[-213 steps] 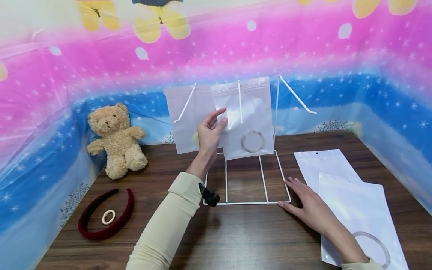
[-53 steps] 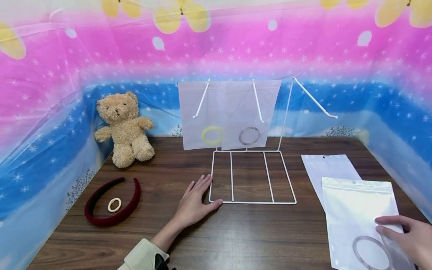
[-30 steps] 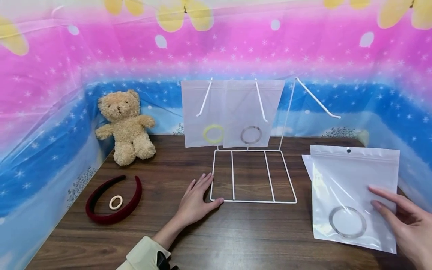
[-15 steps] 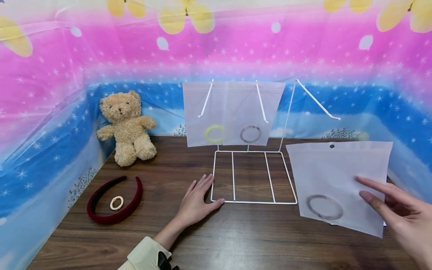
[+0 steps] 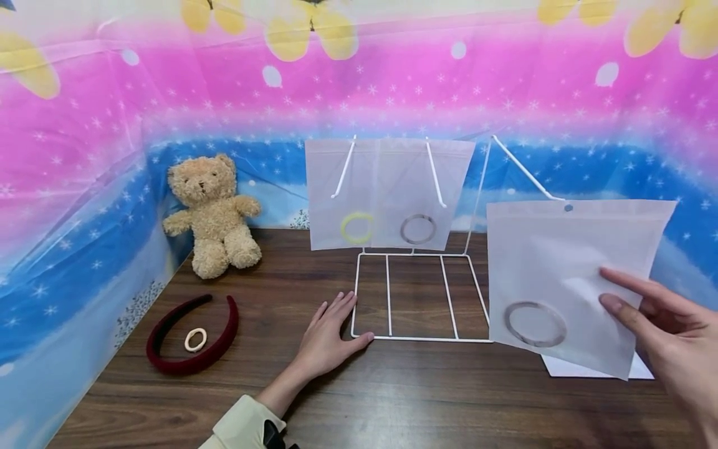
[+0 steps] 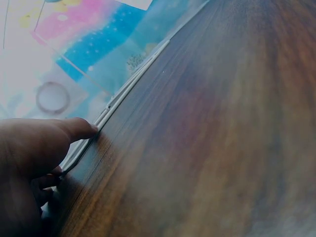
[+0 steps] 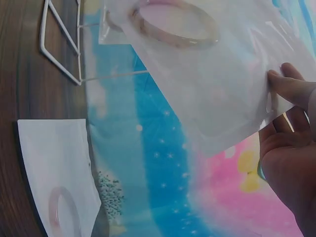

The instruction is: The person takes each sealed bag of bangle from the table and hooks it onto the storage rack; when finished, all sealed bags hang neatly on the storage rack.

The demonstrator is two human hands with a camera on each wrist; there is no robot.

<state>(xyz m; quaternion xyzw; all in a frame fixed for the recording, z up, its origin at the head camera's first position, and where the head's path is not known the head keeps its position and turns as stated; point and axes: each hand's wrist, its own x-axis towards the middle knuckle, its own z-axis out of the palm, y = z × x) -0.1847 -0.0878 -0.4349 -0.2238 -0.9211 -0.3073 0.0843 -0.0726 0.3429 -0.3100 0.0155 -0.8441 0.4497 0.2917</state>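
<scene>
My right hand (image 5: 673, 343) pinches the right side of a white zip bag (image 5: 561, 249) between thumb and fingers. Through its front shows a grey-brown bangle (image 5: 507, 323). The hole at the bag's top appears beside the tip of the right hook (image 5: 524, 168) of a white wire display rack (image 5: 423, 339); I cannot tell whether they touch. My left hand (image 5: 328, 340) rests at the rack base's front left corner, fingers extended. Two bags hang on the rack: one with a yellow-green bangle (image 5: 344, 227) at the left hook, another with a brownish bangle (image 5: 404, 229) at the middle hook.
Another white bag (image 7: 49, 153) with a bangle lies on the table at the right, mostly hidden by the held bag in the head view. At the left are a teddy bear (image 5: 213, 218), a dark red headband (image 5: 224, 337) and a small cream ring (image 5: 189, 342).
My left hand has gone from the middle bag to the rack's base. My right hand left the base's right corner, took a bag from the table and raised it leftward to the right hook.
</scene>
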